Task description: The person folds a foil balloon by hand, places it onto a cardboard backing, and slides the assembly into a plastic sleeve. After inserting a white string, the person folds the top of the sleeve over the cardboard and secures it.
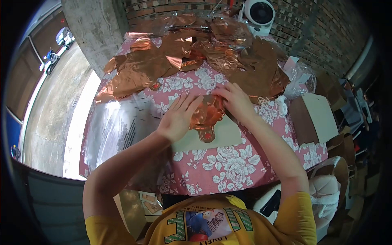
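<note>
A copper-coloured foil piece, which looks like a flat foil balloon (207,116), lies on a cream sheet of card (228,139). Its rounded lower end, with a small red mark, points toward me. My left hand (179,116) rests flat along its left side, fingers stretched out. At the upper right of the foil, my right hand (234,101) has its fingers curled and pinched on the edge. What is under the right fingertips is partly hidden.
More copper foil balloons (143,67) are heaped across the table's far side. Clear plastic bags (116,128) lie at left; white string (269,108) and an open cardboard box (316,118) are at right. A white fan (260,14) stands behind, and a phone (271,203) lies near my right side.
</note>
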The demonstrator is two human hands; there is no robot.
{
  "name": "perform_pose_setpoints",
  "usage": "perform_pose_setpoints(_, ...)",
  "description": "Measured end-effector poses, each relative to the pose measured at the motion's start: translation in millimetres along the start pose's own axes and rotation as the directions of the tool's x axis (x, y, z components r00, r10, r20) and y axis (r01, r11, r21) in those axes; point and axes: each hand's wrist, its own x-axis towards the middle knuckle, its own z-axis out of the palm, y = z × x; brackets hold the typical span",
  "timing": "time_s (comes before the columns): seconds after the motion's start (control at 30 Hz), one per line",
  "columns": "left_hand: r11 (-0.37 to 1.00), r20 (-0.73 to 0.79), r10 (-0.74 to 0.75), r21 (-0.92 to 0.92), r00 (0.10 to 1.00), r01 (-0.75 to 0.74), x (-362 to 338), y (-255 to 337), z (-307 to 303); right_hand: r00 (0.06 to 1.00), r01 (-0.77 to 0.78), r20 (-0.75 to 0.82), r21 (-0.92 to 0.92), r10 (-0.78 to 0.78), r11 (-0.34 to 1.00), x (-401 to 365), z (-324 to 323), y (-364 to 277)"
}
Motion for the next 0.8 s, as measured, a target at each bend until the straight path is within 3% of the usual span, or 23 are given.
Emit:
perform_pose_setpoints(0.2,0.992,0.019,0.056,0.115,0.998,-0.058,-0.8,-3.0,3.9,0.984,0.174,-0.030,-0.001,-0.173,0.985,3.9,2.1,11.2)
perform_pose_setpoints(0.3,0.990,0.043,0.034,0.134,0.998,-0.040,-1.5,1.1,0.2,0.983,0.178,-0.045,-0.012,-0.178,0.984,3.0,1.2,11.6)
perform_pose_setpoints(0.37,0.987,0.057,0.039,0.156,0.998,-0.047,-1.2,1.8,-1.0,0.995,0.039,0.097,-0.169,-0.022,0.985,6.4,-9.3,9.1)
perform_pose_setpoints(0.4,0.987,0.060,0.035,0.157,0.998,-0.044,-1.3,1.5,-0.8,0.995,0.040,0.099,-0.164,-0.024,0.986,7.0,-12.2,3.0)
perform_pose_setpoints(0.5,0.986,0.044,0.042,0.160,0.998,-0.048,-1.9,0.0,1.9,0.996,0.092,-0.024,0.150,-0.090,0.984,6.1,-13.8,-25.8)
perform_pose_setpoints(0.57,0.979,0.028,0.068,0.190,0.997,-0.073,-1.1,-1.4,3.6,0.979,-0.039,0.202,0.131,0.012,0.991,-2.5,-18.2,-45.4)
perform_pose_setpoints(0.6,0.979,0.035,0.067,0.189,0.997,-0.073,-2.6,-0.5,3.6,0.971,0.080,0.226,0.012,-0.080,0.997,-9.6,-8.5,-41.9)
perform_pose_setpoints(0.7,0.985,0.004,0.085,0.149,0.996,-0.085,0.4,-9.1,3.9,0.948,0.020,0.317,0.065,-0.040,0.998,-18.1,-9.9,-31.2)
perform_pose_setpoints(0.77,0.988,-0.038,0.114,-0.098,0.993,-0.117,-1.4,-24.2,14.9,0.940,-0.008,0.340,0.114,-0.031,0.993,-20.1,-9.2,-27.3)
perform_pose_setpoints(0.8,0.989,-0.039,0.112,-0.095,0.993,-0.116,-2.8,-22.8,9.1,0.947,0.021,0.316,0.100,-0.052,0.995,-22.7,-5.0,-25.5)
